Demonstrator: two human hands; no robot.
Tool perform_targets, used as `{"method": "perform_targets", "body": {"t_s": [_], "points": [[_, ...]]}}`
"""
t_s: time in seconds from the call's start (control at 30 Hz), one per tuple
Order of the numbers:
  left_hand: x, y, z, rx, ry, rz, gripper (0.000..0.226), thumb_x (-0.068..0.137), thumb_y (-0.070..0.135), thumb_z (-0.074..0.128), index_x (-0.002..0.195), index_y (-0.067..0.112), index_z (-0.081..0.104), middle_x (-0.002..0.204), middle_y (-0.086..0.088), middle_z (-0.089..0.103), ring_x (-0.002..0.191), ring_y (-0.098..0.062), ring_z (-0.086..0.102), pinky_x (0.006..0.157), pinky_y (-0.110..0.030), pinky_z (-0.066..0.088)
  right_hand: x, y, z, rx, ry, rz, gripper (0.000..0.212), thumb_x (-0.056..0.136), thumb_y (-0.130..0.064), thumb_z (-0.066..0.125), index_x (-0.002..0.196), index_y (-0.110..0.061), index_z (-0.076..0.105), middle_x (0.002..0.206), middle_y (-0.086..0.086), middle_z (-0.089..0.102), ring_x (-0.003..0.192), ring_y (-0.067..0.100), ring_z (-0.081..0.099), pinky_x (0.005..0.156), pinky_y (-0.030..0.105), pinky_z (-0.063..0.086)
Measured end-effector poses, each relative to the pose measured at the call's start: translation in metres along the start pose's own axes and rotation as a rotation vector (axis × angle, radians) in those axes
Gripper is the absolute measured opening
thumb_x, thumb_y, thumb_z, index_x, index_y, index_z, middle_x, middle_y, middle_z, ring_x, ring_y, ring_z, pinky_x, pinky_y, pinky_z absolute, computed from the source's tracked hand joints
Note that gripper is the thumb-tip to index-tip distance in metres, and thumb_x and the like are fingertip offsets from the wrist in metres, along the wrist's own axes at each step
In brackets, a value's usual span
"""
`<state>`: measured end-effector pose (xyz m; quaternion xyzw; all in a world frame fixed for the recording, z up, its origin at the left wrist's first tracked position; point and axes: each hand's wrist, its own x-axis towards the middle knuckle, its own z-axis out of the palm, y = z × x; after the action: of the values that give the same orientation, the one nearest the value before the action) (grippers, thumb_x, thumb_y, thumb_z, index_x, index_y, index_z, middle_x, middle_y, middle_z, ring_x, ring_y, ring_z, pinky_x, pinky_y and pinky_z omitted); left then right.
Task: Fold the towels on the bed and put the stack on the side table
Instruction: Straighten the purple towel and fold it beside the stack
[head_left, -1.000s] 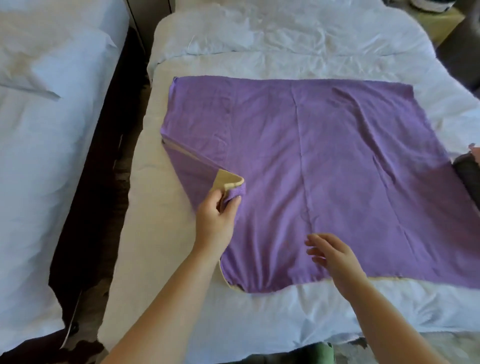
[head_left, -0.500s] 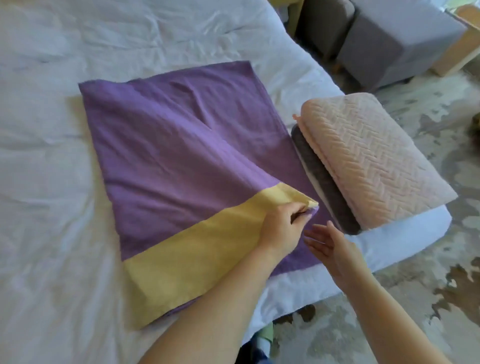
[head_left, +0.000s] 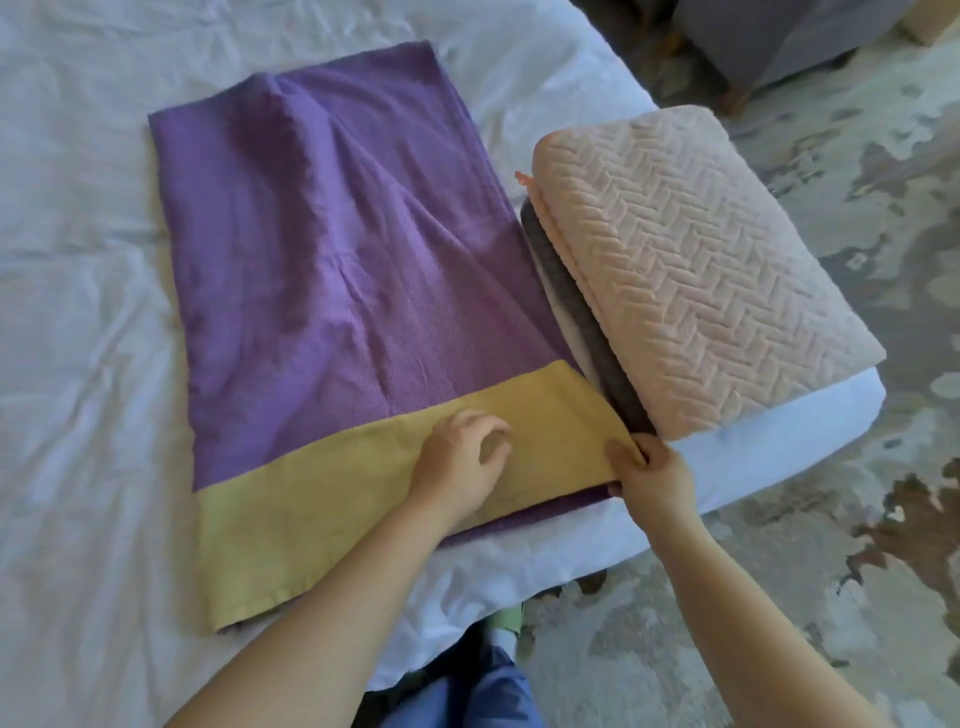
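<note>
Purple towel (head_left: 337, 270) with a yellow band (head_left: 311, 509) lies folded over at the centre of the white bed (head_left: 78, 312). The left hand (head_left: 457, 467) rests on the band at 6 o'clock, fingers loosely curled, gripping nothing. The right hand (head_left: 654, 478) pinches the towel's corner at 4 o'clock. Just beside it at 3 o'clock sits a stack: a pink towel (head_left: 691, 291) over a grey towel (head_left: 587, 322), possibly with a pale one between. Further folds, stacking and carrying remain. No side table or container shows.
</note>
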<state>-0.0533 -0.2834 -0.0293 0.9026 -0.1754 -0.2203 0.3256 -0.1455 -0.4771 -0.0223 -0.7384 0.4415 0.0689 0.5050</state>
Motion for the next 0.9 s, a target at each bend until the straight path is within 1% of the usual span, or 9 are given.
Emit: {"method": "perform_targets", "body": {"t_s": [0.17, 0.23, 0.37, 0.53, 0.67, 0.7, 0.77, 0.83, 0.9], "points": [[-0.029, -0.054, -0.033, 0.22, 0.199, -0.025, 0.027, 0.074, 0.034, 0.07, 0.094, 0.016, 0.074, 0.099, -0.006, 0.063, 0.093, -0.031, 0.06, 0.086, -0.038, 0.045, -0.011, 0.016, -0.01, -0.255, 0.012, -0.093, 0.015, 0.094, -0.023, 0.057, 0.097, -0.008, 0.058, 0.072, 0.005, 0.063, 0.065, 0.026, 0.062, 0.058, 0.034, 0.044], [-0.048, -0.08, -0.045, 0.272, 0.213, -0.096, 0.042, 0.072, 0.048, 0.056, 0.093, 0.016, 0.074, 0.098, -0.007, 0.061, 0.092, -0.033, 0.059, 0.085, -0.041, 0.045, -0.019, 0.017, -0.007, -0.375, 0.061, -0.146, 0.017, 0.092, -0.019, 0.06, 0.103, -0.007, 0.056, 0.089, 0.005, 0.061, 0.079, 0.031, 0.057, 0.06, 0.037, 0.042], [-0.069, -0.115, -0.063, 0.292, 0.266, -0.228, 0.058, 0.071, 0.054, 0.044, 0.103, 0.014, 0.071, 0.109, -0.012, 0.059, 0.102, -0.038, 0.055, 0.09, -0.045, 0.043, -0.034, 0.003, 0.012, -0.736, 0.244, -0.436, 0.04, 0.081, -0.015, 0.07, 0.118, -0.006, 0.056, 0.125, 0.014, 0.053, 0.113, 0.037, 0.043, 0.089, 0.049, 0.04], [-0.061, -0.137, -0.084, 0.359, 0.296, -0.215, 0.059, 0.078, 0.048, 0.054, 0.13, 0.02, 0.059, 0.148, -0.014, 0.041, 0.134, -0.038, 0.038, 0.108, -0.052, 0.028, -0.029, -0.034, 0.062, -0.662, 0.027, -0.602, 0.057, 0.091, -0.033, 0.061, 0.143, -0.021, 0.041, 0.151, -0.001, 0.035, 0.139, 0.026, 0.029, 0.105, 0.041, 0.033], [-0.065, -0.169, -0.096, 0.447, 0.151, -0.277, 0.074, 0.082, 0.061, 0.017, 0.145, 0.029, 0.038, 0.158, -0.004, 0.022, 0.146, -0.026, 0.021, 0.115, -0.049, 0.014, -0.004, -0.044, 0.099, -0.903, -0.25, -0.593, 0.059, 0.096, -0.054, 0.034, 0.149, -0.043, 0.01, 0.159, -0.017, -0.004, 0.146, 0.007, -0.013, 0.116, 0.035, 0.007], [-0.07, -0.178, -0.098, 0.458, 0.123, -0.311, 0.076, 0.081, 0.062, 0.011, 0.147, 0.031, 0.033, 0.159, -0.001, 0.019, 0.147, -0.023, 0.018, 0.116, -0.048, 0.012, 0.001, -0.04, 0.103, -0.988, -0.258, -0.55, 0.057, 0.097, -0.055, 0.03, 0.149, -0.043, 0.01, 0.159, -0.017, -0.003, 0.146, 0.01, -0.01, 0.117, 0.036, 0.004], [-0.076, -0.191, -0.104, 0.438, 0.137, -0.397, 0.076, 0.081, 0.061, 0.01, 0.147, 0.031, 0.033, 0.158, 0.0, 0.022, 0.146, -0.02, 0.02, 0.116, -0.048, 0.013, 0.008, -0.038, 0.102, -1.01, -0.12, -0.467, 0.049, 0.097, -0.049, 0.035, 0.143, -0.033, 0.032, 0.156, -0.008, 0.023, 0.144, 0.02, 0.017, 0.114, 0.041, 0.019], [-0.066, -0.193, -0.116, 0.356, 0.285, -0.466, 0.069, 0.084, 0.054, 0.027, 0.138, 0.018, 0.051, 0.147, -0.008, 0.044, 0.137, -0.028, 0.039, 0.111, -0.053, 0.025, 0.014, -0.05, 0.101, -0.861, 0.073, -0.493, 0.03, 0.092, -0.032, 0.052, 0.117, -0.016, 0.057, 0.127, 0.008, 0.055, 0.116, 0.032, 0.046, 0.095, 0.043, 0.039], [-0.037, -0.189, -0.133, 0.275, 0.442, -0.476, 0.059, 0.082, 0.043, 0.042, 0.122, 0.005, 0.063, 0.129, -0.017, 0.059, 0.12, -0.039, 0.052, 0.101, -0.055, 0.037, 0.028, -0.075, 0.106, -0.793, 0.133, -0.57, 0.019, 0.084, -0.018, 0.064, 0.101, -0.009, 0.063, 0.109, 0.012, 0.06, 0.099, 0.036, 0.052, 0.085, 0.044, 0.044]]}}
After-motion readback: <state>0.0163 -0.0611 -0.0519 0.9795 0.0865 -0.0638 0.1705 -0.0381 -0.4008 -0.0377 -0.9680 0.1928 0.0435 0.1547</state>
